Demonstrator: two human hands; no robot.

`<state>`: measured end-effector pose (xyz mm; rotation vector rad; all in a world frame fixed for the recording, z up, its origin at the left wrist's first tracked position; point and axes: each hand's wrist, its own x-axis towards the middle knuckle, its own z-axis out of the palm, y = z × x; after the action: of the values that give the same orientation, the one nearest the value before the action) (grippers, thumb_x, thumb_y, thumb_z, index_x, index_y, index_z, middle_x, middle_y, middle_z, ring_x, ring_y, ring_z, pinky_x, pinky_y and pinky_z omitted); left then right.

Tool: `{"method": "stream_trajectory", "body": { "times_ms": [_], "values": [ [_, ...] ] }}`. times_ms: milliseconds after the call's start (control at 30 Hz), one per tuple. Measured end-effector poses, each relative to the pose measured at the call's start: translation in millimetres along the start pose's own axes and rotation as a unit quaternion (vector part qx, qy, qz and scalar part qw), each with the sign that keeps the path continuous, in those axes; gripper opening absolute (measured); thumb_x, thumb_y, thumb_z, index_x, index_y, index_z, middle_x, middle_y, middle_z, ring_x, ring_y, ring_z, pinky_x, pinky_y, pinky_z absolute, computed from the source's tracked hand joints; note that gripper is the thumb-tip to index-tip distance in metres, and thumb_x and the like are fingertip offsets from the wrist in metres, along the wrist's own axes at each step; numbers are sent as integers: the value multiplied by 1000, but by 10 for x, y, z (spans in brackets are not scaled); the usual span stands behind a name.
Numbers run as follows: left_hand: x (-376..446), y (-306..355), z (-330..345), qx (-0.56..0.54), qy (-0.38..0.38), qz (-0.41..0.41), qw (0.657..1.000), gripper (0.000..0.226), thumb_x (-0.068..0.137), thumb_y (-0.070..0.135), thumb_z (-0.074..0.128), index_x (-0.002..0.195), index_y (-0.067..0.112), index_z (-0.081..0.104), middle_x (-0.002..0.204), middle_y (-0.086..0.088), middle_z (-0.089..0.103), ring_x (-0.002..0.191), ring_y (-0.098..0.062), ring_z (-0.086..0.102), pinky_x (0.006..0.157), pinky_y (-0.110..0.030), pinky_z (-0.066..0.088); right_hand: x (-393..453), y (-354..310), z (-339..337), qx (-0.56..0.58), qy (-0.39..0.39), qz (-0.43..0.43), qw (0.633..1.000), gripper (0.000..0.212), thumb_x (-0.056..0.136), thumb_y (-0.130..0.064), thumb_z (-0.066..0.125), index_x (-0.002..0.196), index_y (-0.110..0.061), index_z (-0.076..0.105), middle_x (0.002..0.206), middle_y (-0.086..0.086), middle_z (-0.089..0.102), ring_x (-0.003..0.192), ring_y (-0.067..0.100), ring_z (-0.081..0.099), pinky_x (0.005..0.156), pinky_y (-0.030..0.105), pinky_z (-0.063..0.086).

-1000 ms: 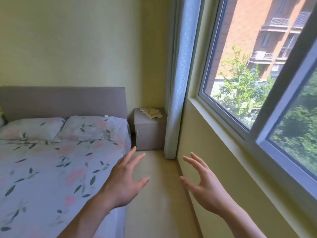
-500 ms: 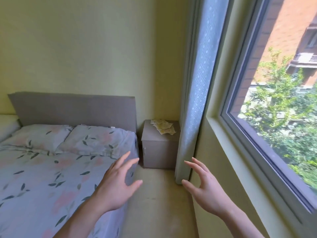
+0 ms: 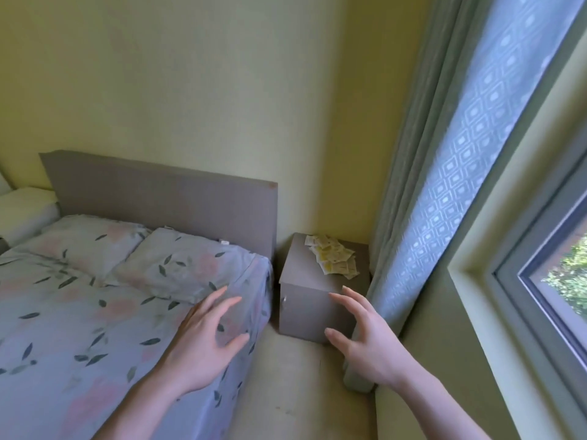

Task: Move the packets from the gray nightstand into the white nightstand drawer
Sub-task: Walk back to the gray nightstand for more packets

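Packets (image 3: 333,259) sit in a loose overlapping pile on top of the gray nightstand (image 3: 309,300), toward its back right corner, near the curtain (image 3: 444,173). None moved yet.

Left hand (image 3: 203,344) hovers over the bed (image 3: 95,312) edge, fingers spread, holding nothing. Right hand (image 3: 365,341) is out in front of the nightstand, fingers spread and slightly curved, also holding nothing. Both well short of the pile.

Handling, my read: small flat sachets, very light, thin and flexible, probably slick film. They'll slide and fan out rather than lift as a stack. Pinching one from the top wastes trips. Better to rake the pile together with flat fingers, then clamp it thumb over, fingers under at the overhanging front edge. A two-hand scoop is safer against drops. Not fragile, so a firm squeeze is fine.

White nightstand not identifiable in view.
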<state>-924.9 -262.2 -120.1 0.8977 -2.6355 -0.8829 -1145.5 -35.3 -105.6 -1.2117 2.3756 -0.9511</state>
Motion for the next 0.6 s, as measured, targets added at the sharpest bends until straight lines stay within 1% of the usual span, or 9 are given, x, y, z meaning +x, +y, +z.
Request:
{"method": "stream_trajectory", "body": {
  "times_ms": [67, 133, 233, 333, 400, 467, 533, 600],
  "values": [
    [510, -31, 90, 3, -13, 1, 1000, 61, 93, 52, 65, 148, 44, 39, 162, 27, 15, 151, -5, 22, 121, -30, 24, 372, 177, -36, 7, -3, 20, 1000, 63, 94, -44, 68, 150, -40, 41, 163, -23, 21, 143, -8, 27, 113, 12, 17],
    [1026, 33, 201, 0, -26, 20, 999, 62, 93, 50, 67, 148, 41, 40, 162, 24, 17, 151, -5, 21, 122, -28, 22, 700, 349, -78, 17, 7, 33, 999, 62, 93, -44, 69, 149, -41, 43, 161, -25, 23, 140, -12, 28, 115, 14, 21],
    [1775, 220, 358, -7, -47, 53, 997, 60, 93, 46, 69, 147, 37, 44, 163, 19, 21, 151, -6, 24, 121, -27, 21, 1140, 644, -153, 36, 35, 64, 997, 60, 90, -43, 71, 146, -42, 47, 159, -25, 28, 140, -7, 36, 119, 28, 35],
    [2374, 385, 537, -14, -73, 78, 994, 60, 91, 47, 69, 146, 36, 46, 161, 20, 23, 150, -5, 25, 122, -26, 22, 1510, 907, -223, 58, 52, 96, 992, 58, 89, -42, 71, 143, -45, 49, 156, -24, 33, 139, -4, 40, 118, 35, 39],
    [2769, 450, 670, -15, -93, 93, 991, 60, 91, 49, 67, 146, 38, 46, 160, 22, 23, 150, -4, 24, 122, -24, 20, 1829, 1067, -253, 65, 61, 105, 990, 56, 89, -41, 72, 141, -45, 50, 154, -24, 36, 138, -3, 42, 117, 36, 40],
    [3182, 474, 812, -10, -113, 97, 989, 60, 92, 50, 67, 147, 38, 45, 161, 22, 22, 150, -3, 23, 122, -22, 18, 2209, 1247, -274, 77, 69, 116, 988, 56, 89, -37, 73, 140, -44, 51, 152, -23, 38, 137, -1, 42, 117, 35, 39],
    [3560, 466, 959, 1, -131, 94, 987, 61, 91, 52, 66, 147, 39, 45, 162, 21, 22, 151, -4, 23, 123, -24, 20, 2599, 1465, -273, 80, 66, 131, 986, 55, 90, -32, 73, 141, -39, 53, 147, -22, 41, 135, 0, 43, 118, 30, 36],
    [3929, 444, 1117, 8, -146, 87, 985, 61, 91, 53, 66, 147, 40, 44, 162, 22, 21, 151, -4, 23, 123, -27, 22, 3026, 1718, -266, 92, 55, 140, 984, 54, 89, -28, 74, 139, -35, 55, 141, -22, 43, 132, 2, 45, 117, 31, 38]
  ]
}}
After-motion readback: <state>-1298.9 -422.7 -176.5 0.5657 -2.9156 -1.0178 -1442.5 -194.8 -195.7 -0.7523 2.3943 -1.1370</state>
